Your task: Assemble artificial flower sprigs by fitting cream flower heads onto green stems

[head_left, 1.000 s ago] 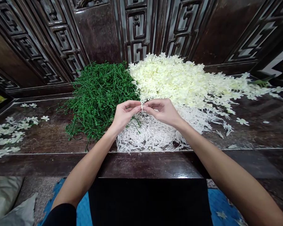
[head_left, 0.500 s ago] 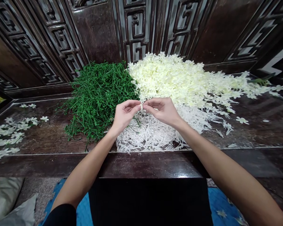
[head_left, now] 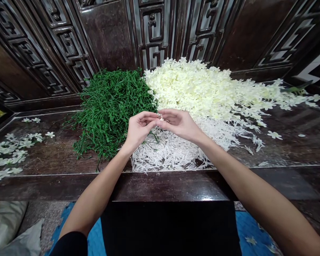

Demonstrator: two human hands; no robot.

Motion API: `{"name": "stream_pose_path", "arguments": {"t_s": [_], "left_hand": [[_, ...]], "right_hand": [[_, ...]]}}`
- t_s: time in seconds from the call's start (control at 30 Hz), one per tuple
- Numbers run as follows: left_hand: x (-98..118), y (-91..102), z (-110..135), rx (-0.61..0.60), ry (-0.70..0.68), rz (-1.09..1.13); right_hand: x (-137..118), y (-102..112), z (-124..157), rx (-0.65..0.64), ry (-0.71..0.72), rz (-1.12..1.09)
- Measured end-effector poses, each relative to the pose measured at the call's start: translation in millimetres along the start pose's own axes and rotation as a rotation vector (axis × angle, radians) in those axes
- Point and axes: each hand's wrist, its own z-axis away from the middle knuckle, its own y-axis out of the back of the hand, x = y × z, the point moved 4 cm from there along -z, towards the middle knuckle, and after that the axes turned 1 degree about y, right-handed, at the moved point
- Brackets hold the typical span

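My left hand (head_left: 138,128) and my right hand (head_left: 179,123) meet fingertip to fingertip above the table, both pinched on one small white flower piece (head_left: 160,117). Below them lies a heap of thin white plastic stems (head_left: 173,153). A pile of green plastic stems (head_left: 110,106) is just left of my left hand. A big mound of cream artificial flowers (head_left: 202,89) spreads behind and to the right of my right hand.
The dark wooden table (head_left: 56,156) has a raised front edge. Finished white flowers (head_left: 8,156) lie scattered at its far left, and loose blossoms (head_left: 274,135) at the right. A carved wooden screen (head_left: 154,32) stands behind. Blue cloth and grey cushions are below.
Both hands have risen slightly and drawn closer together, the fingertips now overlapping more around the small white piece. The piles have not moved.
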Motion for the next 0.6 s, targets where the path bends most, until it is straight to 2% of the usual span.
{"name": "stream_pose_path", "arguments": {"t_s": [0.17,0.37,0.5,0.6], "left_hand": [[1.9,0.7,1.3,0.028,0.012,-0.031],[2.0,5.3,-1.5,0.0,0.037,-0.081],[-1.2,22.4,-6.5,0.022,0.018,-0.321],[-3.8,28.5,-5.6,-0.057,-0.004,-0.54]], "right_hand": [[-2.4,-1.3,2.0,0.023,0.007,-0.018],[-4.5,3.5,1.4,0.064,-0.005,0.008],[-1.8,8.4,0.1,0.111,-0.01,0.05],[0.5,10.6,-1.2,0.116,-0.019,0.056]]}}
